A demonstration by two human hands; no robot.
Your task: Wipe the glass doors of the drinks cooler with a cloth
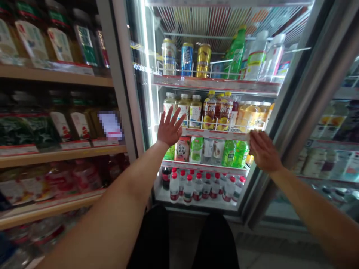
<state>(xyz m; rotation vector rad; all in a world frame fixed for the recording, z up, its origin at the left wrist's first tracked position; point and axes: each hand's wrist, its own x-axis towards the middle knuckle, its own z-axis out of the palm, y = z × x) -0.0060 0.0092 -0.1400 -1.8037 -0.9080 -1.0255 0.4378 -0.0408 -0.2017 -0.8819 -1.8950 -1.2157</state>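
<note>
Two white-capped bottles (pixel 184 102) | behind left fingers (pixel 168 116), spread, empty | right fingers (pixel 255 139): can't tell

The left can (pixel 187 59) is blue, the right can (pixel 203 61) gold, the tall bottle (pixel 238 48) bright green. White-capped bottles (pixel 195 113) look pale yellow, yellow-capped bottles (pixel 209 111) dark brown. Nearer, red-capped bottles (pixel 188 189) are clear; left shelves (pixel 61 76) are tan.

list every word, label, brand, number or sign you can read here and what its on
"茶": leftmost yellow-capped bottle
"冰": rightmost yellow-capped bottle
"红茶", probably: pink pack, its other characters unclear
Too small or blurred to read: white-capped bottles beside the yellow caps, blue can, gold can, red-capped bottles, shelf strips, left rack bottles
Pixelated: bright patch at left
</note>
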